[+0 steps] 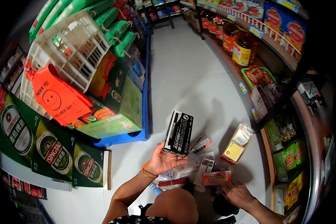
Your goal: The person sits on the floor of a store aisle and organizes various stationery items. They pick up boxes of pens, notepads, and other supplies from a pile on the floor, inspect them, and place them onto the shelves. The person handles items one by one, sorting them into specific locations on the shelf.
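A black-and-white marker box (179, 133) rests in my left hand (163, 161), raised above the floor with its printed face up. My right hand (239, 194) is low at the right end of a red-and-white printed box (216, 178). Its fingertips meet that box's edge, but whether they grip it is unclear. Between my hands lies a loose pile of stationery: a bundle of red pencils (172, 182), clear plastic packaging (194, 161) and a flat pack with a red end (201, 143). Farther right stands an open carton (237, 144) with a yellow pad and white packs inside.
My bent knee (175, 205) is close below the pile. At left are green Tsingtao cartons (53, 155), a blue pallet (146, 112) and a white plastic crate (70, 53) with a red bag (58, 96). Store shelves (268, 156) curve along the right; grey floor (182, 64) runs ahead.
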`<state>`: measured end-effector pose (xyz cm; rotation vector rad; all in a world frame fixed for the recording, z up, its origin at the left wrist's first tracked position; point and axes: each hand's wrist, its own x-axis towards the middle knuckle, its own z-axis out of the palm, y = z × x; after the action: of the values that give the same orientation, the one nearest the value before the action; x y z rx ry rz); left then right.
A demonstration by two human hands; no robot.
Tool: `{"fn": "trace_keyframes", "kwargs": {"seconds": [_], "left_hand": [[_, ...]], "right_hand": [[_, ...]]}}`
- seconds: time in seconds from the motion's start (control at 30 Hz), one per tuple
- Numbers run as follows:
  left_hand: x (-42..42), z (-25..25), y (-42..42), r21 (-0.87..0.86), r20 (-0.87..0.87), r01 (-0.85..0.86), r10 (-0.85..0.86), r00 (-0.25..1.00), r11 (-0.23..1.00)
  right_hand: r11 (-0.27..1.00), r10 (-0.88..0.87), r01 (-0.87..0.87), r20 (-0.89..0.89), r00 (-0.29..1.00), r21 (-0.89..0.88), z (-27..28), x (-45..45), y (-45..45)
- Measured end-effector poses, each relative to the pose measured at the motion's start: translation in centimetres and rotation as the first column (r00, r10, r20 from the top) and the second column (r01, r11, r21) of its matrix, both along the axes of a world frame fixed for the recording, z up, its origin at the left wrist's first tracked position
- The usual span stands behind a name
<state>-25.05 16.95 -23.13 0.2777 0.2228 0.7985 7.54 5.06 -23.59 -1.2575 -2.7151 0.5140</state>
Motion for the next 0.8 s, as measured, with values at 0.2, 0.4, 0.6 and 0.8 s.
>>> {"fn": "trace_keyframes", "kwargs": {"seconds": [0.2,0.4,0.6,0.8], "left_hand": [[3.1,3.3,-0.6,0.205,-0.302,0.006,0.057,0.952,0.979],[3.8,6.2,-1.6,0.324,-0.459,0.155,0.012,0.888,0.933],[4.1,6.6,-1.8,0.212,-0.264,0.129,-0.070,0.962,0.969],[6.5,8.3,-1.7,0.211,-0.294,0.191,-0.124,0.948,0.959]], "right_hand": [[0.997,-0.033,0.036,-0.040,0.999,0.072,2.1,-0.1,0.1],[0.995,-0.014,0.022,-0.089,0.996,0.096,4.7,0.1,0.1],[0.994,-0.011,0.023,-0.107,0.994,0.107,4.1,-0.2,-0.1],[0.964,0.091,0.018,-0.391,0.916,0.266,2.6,1.6,-0.9]]}}
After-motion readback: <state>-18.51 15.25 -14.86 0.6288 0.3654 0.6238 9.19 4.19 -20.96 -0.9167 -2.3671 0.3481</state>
